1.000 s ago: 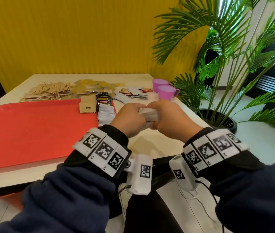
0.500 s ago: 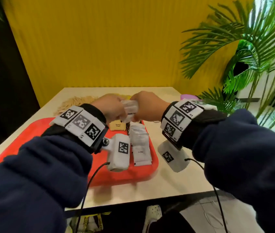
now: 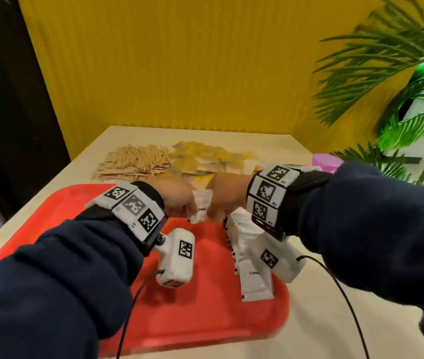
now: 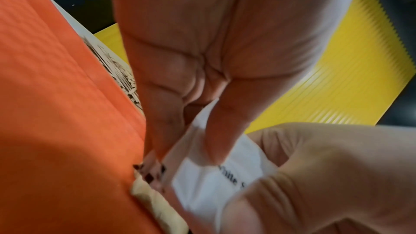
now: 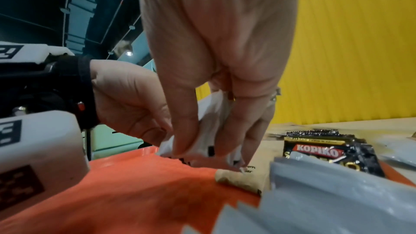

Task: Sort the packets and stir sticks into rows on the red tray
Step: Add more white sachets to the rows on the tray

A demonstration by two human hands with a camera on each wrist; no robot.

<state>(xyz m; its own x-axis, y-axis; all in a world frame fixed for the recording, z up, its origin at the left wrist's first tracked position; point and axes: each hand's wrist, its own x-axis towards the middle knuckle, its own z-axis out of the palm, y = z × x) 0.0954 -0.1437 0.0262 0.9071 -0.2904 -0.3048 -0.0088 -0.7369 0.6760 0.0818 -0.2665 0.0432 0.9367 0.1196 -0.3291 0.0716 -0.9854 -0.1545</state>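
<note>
Both hands hold a small stack of white sugar packets (image 3: 201,206) upright over the far part of the red tray (image 3: 200,320). My left hand (image 3: 179,196) pinches its left side, my right hand (image 3: 225,194) its right side. In the left wrist view the thumb presses the white packets (image 4: 209,182) just above a brown sugar packet (image 4: 153,200) lying on the tray. In the right wrist view the fingers (image 5: 186,131) pinch the stack (image 5: 209,131) close to the tray. A row of white coffee packets (image 3: 251,257) lies along the tray's right side.
Beyond the tray lie a pile of wooden stir sticks (image 3: 135,161) and a heap of yellow packets (image 3: 205,159). Black Kopiko packets (image 5: 326,152) sit behind the brown one. A pink cup (image 3: 326,159) and a palm plant (image 3: 400,86) stand at the right.
Both hands have carried the white packet stack from the table right of the tray over to the tray and lowered it toward the brown packet. The head view shifted left.
</note>
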